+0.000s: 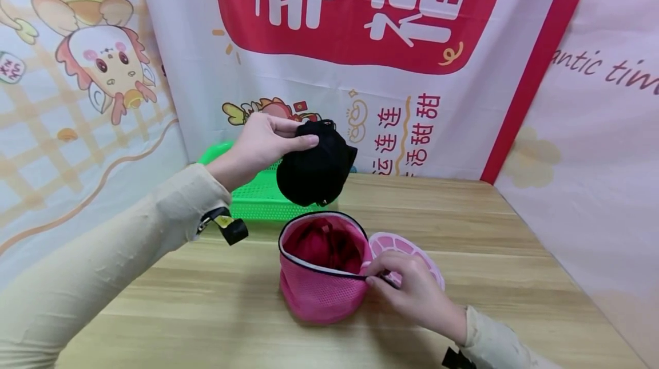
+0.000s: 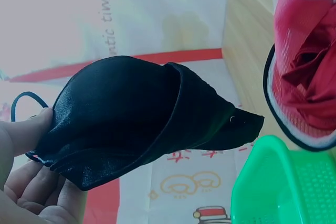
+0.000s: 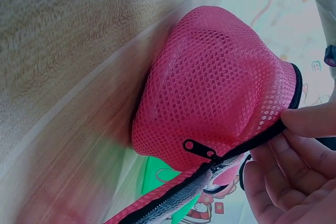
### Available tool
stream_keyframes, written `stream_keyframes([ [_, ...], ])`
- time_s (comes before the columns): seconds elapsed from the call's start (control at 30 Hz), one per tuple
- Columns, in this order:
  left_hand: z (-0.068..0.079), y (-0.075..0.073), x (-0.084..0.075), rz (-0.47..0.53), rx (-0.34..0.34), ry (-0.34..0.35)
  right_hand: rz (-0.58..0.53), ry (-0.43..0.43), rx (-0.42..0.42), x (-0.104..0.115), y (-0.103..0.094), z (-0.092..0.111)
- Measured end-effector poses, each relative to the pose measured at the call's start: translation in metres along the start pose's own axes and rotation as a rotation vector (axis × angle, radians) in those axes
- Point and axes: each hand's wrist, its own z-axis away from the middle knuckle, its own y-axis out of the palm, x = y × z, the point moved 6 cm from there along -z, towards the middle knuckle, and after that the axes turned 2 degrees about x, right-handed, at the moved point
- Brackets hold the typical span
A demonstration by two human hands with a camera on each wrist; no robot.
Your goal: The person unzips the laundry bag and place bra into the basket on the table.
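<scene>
The soft, light black bra (image 1: 315, 169) was pinched by the left hand (image 1: 268, 143); the limp mesh bag (image 1: 321, 292) rim was gripped by the right hand (image 1: 417, 294)

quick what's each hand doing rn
Left hand: grips the black garment, held above the pink mesh bag.
Right hand: pinches the bag's rim by the zipper.

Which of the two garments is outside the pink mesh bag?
The black garment, gripped above the pink mesh bag by the left hand; the red garment lies inside it.
</scene>
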Motion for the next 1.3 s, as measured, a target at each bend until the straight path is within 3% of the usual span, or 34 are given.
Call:
stream_keyframes([
  [0.5, -0.024, -0.033, 0.025, -0.026, -0.153, 0.006, 0.006, -0.017, -0.003, 0.000, 0.000, -0.002],
  [0.73, -0.034, -0.045, 0.046, -0.029, -0.209, -0.010, -0.002, 0.001, 0.007, 0.002, 0.002, -0.003],
  [1.13, -0.050, -0.076, 0.094, -0.308, -0.327, -0.042, -0.003, 0.004, 0.012, 0.003, 0.002, -0.004],
  [1.3, -0.053, -0.086, 0.108, -0.486, -0.329, 0.030, 0.007, -0.002, 0.015, 0.002, 0.000, -0.003],
])
